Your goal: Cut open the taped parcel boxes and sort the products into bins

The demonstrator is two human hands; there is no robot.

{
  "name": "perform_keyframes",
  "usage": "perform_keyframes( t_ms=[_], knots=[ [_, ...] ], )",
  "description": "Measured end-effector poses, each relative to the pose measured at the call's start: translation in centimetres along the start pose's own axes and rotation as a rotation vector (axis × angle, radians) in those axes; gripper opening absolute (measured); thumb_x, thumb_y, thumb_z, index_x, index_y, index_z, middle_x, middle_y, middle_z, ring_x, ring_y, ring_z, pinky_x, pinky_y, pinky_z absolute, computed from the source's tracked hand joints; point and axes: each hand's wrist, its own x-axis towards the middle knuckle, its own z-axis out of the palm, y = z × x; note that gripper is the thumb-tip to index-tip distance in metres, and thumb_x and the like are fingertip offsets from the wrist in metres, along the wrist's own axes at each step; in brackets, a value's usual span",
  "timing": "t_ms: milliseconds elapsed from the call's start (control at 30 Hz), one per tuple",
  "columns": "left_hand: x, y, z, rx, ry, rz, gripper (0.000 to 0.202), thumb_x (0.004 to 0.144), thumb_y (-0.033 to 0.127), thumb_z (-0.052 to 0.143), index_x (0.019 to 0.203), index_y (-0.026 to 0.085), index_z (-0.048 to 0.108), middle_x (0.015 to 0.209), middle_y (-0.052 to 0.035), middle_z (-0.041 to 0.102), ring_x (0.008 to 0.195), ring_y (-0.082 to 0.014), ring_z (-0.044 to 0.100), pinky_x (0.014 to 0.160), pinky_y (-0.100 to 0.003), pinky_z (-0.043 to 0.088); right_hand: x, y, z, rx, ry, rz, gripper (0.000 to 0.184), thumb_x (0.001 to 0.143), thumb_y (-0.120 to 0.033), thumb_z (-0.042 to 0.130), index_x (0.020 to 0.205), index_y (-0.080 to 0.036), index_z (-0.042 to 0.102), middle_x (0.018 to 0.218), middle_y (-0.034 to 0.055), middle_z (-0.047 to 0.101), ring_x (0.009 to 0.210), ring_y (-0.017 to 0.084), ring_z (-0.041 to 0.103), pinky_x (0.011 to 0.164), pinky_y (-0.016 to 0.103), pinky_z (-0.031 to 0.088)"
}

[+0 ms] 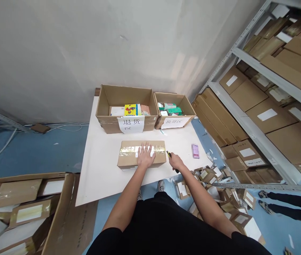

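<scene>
A taped cardboard box (129, 157) lies closed on the white table (97, 173) in front of me. My left hand (145, 156) rests flat on its top with the fingers spread, partly covering a white label and the shiny tape. Just off the box's right end, my right hand (176, 162) is wrapped round a utility knife (169, 154) with a black and yellow body. The knife's tip points up and left, close to the box; whether it touches the cardboard I cannot tell.
Behind stand two open cartons with paper signs, a larger carton (107, 124) and a smaller carton (159, 122), both holding small boxes. A blurred purple item (195, 151) lies at right. Shelving (259, 138), a parcel bin (54, 219) and a person's legs (294, 202) surround the table.
</scene>
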Motion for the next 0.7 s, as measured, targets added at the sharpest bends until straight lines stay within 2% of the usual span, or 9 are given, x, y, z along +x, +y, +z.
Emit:
perform_keyframes(
  t_ms=[100,300,433,600,700],
  knots=[
    [0.0,0.0,0.0,-0.010,-0.001,-0.002,0.071,0.103,0.055,0.032,0.168,0.025,0.031,0.176,-0.0003,0.022,0.165,-0.0306,-0.001,0.133,-0.053,0.003,1.1,-0.6,-0.5,0.021,0.066,0.011,0.022,0.107,-0.036,0.049,0.114,-0.016,0.055,0.107,0.0150,0.074,0.043,0.012,0.064,0.056,0.027,0.052],
    [0.1,-0.1,0.1,-0.003,-0.009,-0.008,0.072,0.103,0.056,0.032,0.167,0.024,0.033,0.176,-0.0010,0.022,0.165,-0.0308,0.000,0.133,-0.053,0.003,3.0,-1.9,-0.3,0.002,0.052,0.041,0.026,0.101,-0.036,0.058,0.118,-0.015,0.057,0.104,0.0149,0.075,0.047,0.016,0.066,0.058,0.031,0.054],
    [0.2,-0.1,0.3,0.008,0.000,-0.004,0.072,0.103,0.055,0.032,0.167,0.023,0.033,0.177,-0.0018,0.020,0.165,-0.0312,0.001,0.133,-0.053,0.003,2.0,-1.5,0.6,-0.010,-0.006,0.023,0.023,0.103,-0.031,0.051,0.118,-0.015,0.056,0.109,0.0173,0.074,0.047,0.016,0.067,0.058,0.031,0.053],
    [0.3,-0.1,0.5,0.013,-0.005,-0.001,0.072,0.102,0.056,0.032,0.167,0.025,0.035,0.177,-0.0003,0.021,0.165,-0.0305,0.000,0.133,-0.052,0.002,0.0,-0.9,2.0,-0.106,0.054,0.027,0.023,0.104,-0.024,0.045,0.121,-0.014,0.057,0.108,0.0196,0.075,0.064,0.022,0.075,0.071,0.034,0.055],
    [0.3,-0.1,0.5,0.008,0.003,0.003,0.072,0.102,0.057,0.033,0.167,0.026,0.034,0.176,0.0010,0.023,0.165,-0.0293,0.000,0.133,-0.051,0.002,-0.4,-0.2,2.1,-0.101,-0.002,0.034,0.022,0.103,-0.026,0.047,0.118,-0.015,0.059,0.107,0.0180,0.074,0.059,0.020,0.072,0.068,0.032,0.053]
  ],
)
